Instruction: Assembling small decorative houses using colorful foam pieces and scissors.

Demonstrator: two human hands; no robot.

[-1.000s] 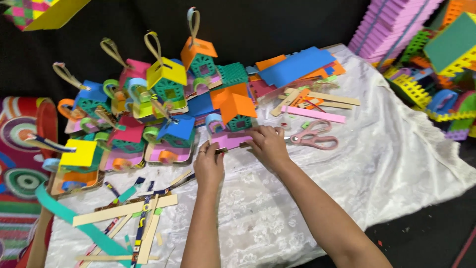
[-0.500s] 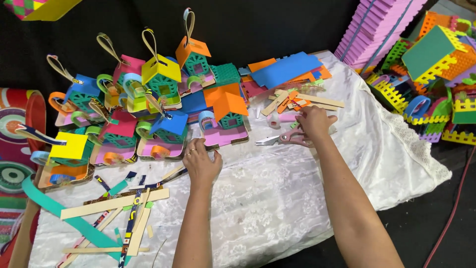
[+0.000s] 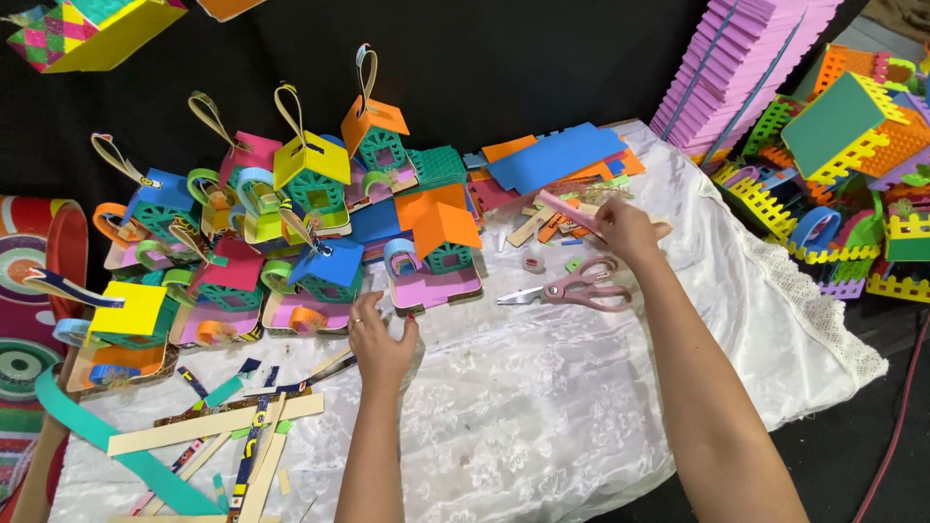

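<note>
My right hand (image 3: 625,230) has its fingers pinched on a pink foam strip (image 3: 570,212), lifted just clear of the scrap pile of orange, blue and cream offcuts (image 3: 557,184) beyond my fingertips. I judge a light pinch near one end is best here, so the soft strip does not crease and the loose pieces under it stay put. Just below that hand lie the pink-handled scissors (image 3: 581,289), blades partly apart, near enough to take up without a stretch. My left hand (image 3: 380,341) rests loosely curled, holding nothing, on the white lace cloth (image 3: 542,407) that covers the tabletop, touching the edge of a pink-based foam house with an orange roof (image 3: 436,254). Left of those fingers lie long cream strips (image 3: 218,426) and a teal band (image 3: 126,450). Farther out stands a stack of purple foam sheets (image 3: 736,58).
</note>
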